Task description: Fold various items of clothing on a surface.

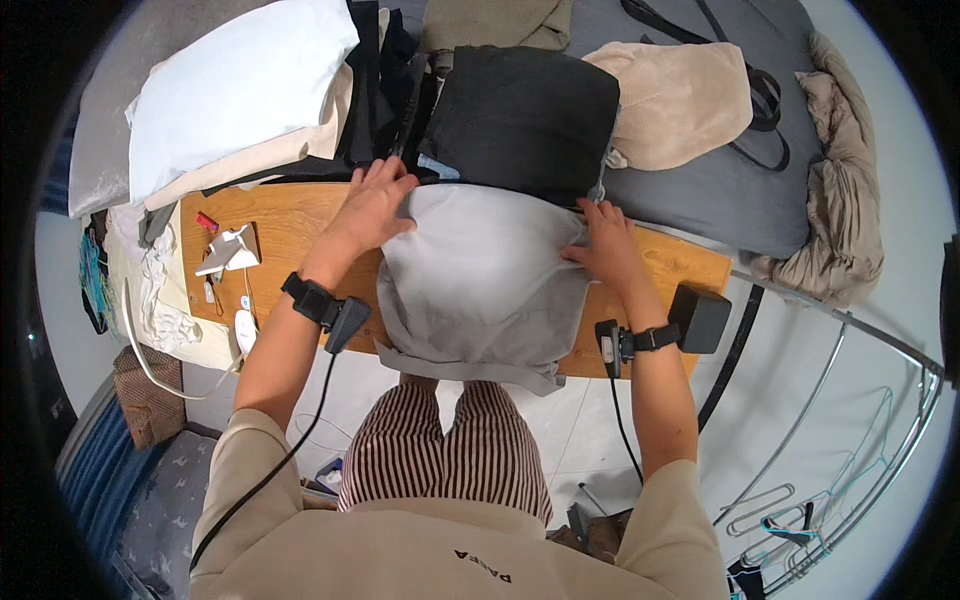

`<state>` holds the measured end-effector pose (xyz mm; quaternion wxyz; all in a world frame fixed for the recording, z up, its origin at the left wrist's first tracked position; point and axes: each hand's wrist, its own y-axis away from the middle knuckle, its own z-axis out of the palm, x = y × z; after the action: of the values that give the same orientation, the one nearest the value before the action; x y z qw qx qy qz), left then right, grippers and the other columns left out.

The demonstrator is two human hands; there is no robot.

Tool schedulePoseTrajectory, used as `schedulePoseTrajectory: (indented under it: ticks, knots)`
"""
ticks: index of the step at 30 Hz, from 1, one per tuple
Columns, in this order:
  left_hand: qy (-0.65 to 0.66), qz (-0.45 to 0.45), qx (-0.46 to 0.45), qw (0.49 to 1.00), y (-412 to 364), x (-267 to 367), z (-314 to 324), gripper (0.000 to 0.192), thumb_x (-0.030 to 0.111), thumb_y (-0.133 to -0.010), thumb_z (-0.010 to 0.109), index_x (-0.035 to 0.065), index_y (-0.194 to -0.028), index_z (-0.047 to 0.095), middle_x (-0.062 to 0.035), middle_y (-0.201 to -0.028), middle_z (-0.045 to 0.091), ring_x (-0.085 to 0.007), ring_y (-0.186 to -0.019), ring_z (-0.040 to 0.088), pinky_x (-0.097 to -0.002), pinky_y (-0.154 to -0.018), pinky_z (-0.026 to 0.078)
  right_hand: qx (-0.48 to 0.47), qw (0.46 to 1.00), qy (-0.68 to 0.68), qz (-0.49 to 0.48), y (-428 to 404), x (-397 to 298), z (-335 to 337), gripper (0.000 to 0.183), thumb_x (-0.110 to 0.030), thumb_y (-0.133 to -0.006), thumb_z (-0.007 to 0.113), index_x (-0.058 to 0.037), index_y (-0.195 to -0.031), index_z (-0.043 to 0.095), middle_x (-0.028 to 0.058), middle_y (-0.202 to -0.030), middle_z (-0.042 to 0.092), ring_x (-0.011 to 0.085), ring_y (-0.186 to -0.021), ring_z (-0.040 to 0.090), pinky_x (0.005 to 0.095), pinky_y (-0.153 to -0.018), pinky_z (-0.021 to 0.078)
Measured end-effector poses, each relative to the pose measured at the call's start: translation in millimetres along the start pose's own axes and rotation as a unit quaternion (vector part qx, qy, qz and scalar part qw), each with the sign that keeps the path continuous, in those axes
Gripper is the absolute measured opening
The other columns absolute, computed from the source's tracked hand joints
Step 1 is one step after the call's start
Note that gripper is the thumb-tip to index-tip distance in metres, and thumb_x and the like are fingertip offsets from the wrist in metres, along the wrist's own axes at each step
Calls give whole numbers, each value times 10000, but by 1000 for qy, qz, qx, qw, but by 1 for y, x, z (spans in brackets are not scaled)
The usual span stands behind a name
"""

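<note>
A light grey folded cloth garment [484, 281] lies on the wooden table before me, its near edge hanging over the front. At its far left corner is my left hand [377, 202], fingers apart, the thumb touching the cloth. My right hand [606, 241] rests at the far right corner with spread fingers and its thumb on the fabric. Neither hand visibly grasps the garment; the undersides of the fingers are hidden. Just beyond it sits a folded black garment [525, 120]. Each wrist wears a black strap with a cabled device.
Behind the wooden table [300, 210], a grey bed [712, 195] bears a white folded garment [240, 97] and a beige folded cloth [675, 105]. A black box [699, 318] stands at the table's right end. At left are a white stand [232, 249] and cables. Hangers [795, 517] hang lower right.
</note>
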<state>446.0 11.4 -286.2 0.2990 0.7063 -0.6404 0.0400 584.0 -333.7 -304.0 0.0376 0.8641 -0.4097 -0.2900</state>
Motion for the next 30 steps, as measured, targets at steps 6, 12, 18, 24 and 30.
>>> schedulePoseTrajectory:
  ticks: [6,12,18,24,30]
  knots:
    - [92,92,48,990,15,-7,-6,262,88,-806,737,39,-1005,575,-182,-939,619,-381,-1020,596,-455,-931,436,-17,1000,-17,-10,-2,16,-7,529,-156,-742,821,-54,-1224,628,190,-1255,573,369,-1227,514,458,-1026,433]
    - [102,-22,89,991,6,10,-37,252,44,-857,666,65,-1077,546,-200,-812,639,-434,-830,633,-492,-711,498,-63,980,-183,45,-17,18,-45,325,-98,-803,741,-14,-1082,597,153,-980,637,310,-912,609,366,-869,490]
    - [150,41,202,967,-17,44,-71,317,-57,-837,629,35,-1139,602,-189,-980,677,-389,-924,653,-416,-804,516,74,979,-190,12,-25,7,-94,265,-45,-837,686,-10,-1073,572,144,-934,651,253,-858,633,346,-816,500]
    - [103,164,194,962,22,58,-80,377,-72,-724,658,37,-1085,656,-129,-1164,659,-355,-1126,599,-427,-975,472,84,984,-156,-26,34,-10,-106,351,35,-745,695,-33,-1075,597,178,-1017,646,368,-1006,630,406,-886,499]
    - [37,189,37,981,90,32,-10,351,-57,-673,691,57,-1003,649,-106,-1177,620,-330,-1148,561,-442,-1016,435,-40,996,-13,-77,108,-21,-44,356,2,-702,748,-68,-1038,652,129,-1238,570,352,-1239,500,465,-1050,397]
